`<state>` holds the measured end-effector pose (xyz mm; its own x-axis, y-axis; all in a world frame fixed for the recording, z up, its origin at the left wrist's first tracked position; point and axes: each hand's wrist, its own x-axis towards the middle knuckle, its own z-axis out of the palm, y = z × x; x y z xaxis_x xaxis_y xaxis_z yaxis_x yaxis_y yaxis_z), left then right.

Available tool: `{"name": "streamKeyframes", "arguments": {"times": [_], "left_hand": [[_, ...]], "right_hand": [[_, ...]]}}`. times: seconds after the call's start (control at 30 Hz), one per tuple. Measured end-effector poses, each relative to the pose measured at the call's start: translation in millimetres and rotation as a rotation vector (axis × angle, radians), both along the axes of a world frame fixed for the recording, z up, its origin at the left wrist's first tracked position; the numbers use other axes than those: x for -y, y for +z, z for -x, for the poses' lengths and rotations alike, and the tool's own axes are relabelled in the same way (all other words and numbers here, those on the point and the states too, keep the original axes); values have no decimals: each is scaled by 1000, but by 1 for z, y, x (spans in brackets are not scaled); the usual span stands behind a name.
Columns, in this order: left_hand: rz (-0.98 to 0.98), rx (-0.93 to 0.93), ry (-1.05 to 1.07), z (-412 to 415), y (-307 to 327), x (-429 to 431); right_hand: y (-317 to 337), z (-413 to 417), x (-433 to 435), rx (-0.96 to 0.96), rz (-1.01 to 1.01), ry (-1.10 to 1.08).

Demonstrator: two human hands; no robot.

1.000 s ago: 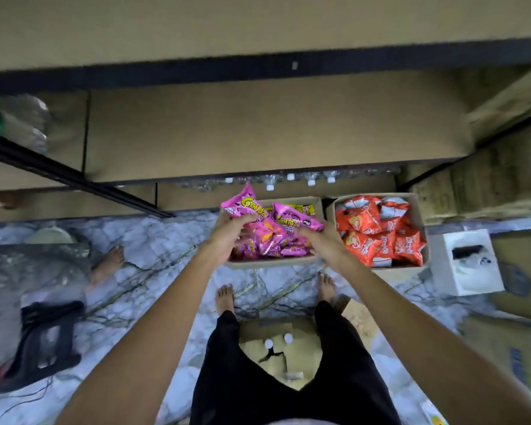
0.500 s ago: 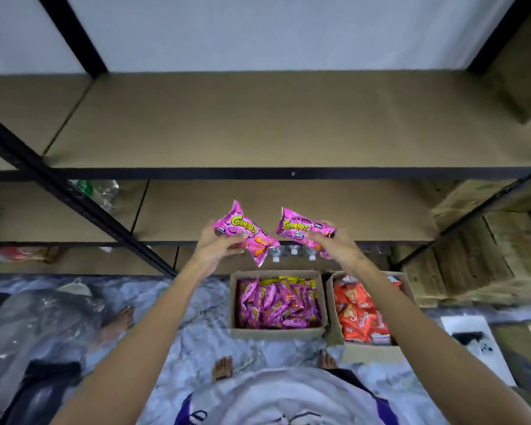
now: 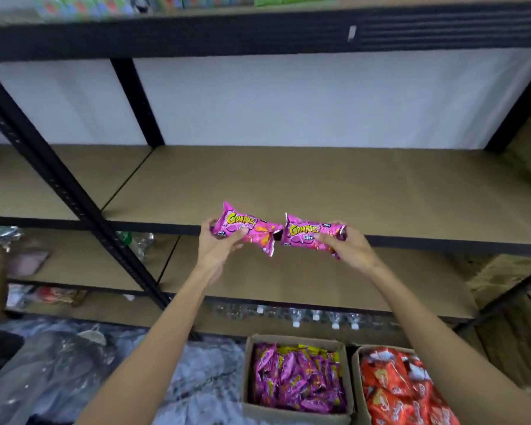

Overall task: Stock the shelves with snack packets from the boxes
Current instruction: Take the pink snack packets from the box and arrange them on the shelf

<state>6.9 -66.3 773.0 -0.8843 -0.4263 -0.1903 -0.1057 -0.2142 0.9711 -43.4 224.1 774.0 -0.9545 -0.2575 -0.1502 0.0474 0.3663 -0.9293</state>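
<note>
Black metal rack with brown fibreboard shelves (image 3: 74, 191) filled the view. Its middle brown shelf board (image 3: 319, 185) lay just beyond the fingers, with its dark front edge right behind them. Well below the fingers, on the floor, sat an open cardboard box of pink packets (image 3: 288, 417). Just beside it on the right sat an open cardboard box of orange-red packets (image 3: 355, 372). A row of clear plastic bottles with white caps (image 3: 316, 317) stood on the lowest shelf, between the boxes and the fingers.

Left hand (image 3: 218, 250) was raised, its fingers (image 3: 206, 226) curled round the left end of a glossy pink snack packet (image 3: 249, 230), thumb on the front. Right hand (image 3: 353, 248) gripped the right end of a second pink snack packet (image 3: 304, 236) the same way. Both packets were in the air, side by side, level with the middle shelf's front edge. Their inner ends were near each other; could not tell if they touched. Neither packet was on the board.

Judged step: carrying, with both packets out of the box and placing not yet done. The next move likely called for reaching forward over the edge, setting both packets on the board with labels facing out, then releasing. The puffy, slick film looked likely to tip or slide if dropped rather than set down.
</note>
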Motion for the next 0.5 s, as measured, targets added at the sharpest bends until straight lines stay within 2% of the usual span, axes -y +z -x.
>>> {"name": "streamKeyframes", "arguments": {"times": [0.2, 0.5], "left_hand": [[15, -4, 42, 49, 10, 35], [82, 106, 127, 91, -8, 58]], "right_hand": [[11, 38, 55, 18, 59, -45], [11, 94, 101, 41, -36, -70]]}}
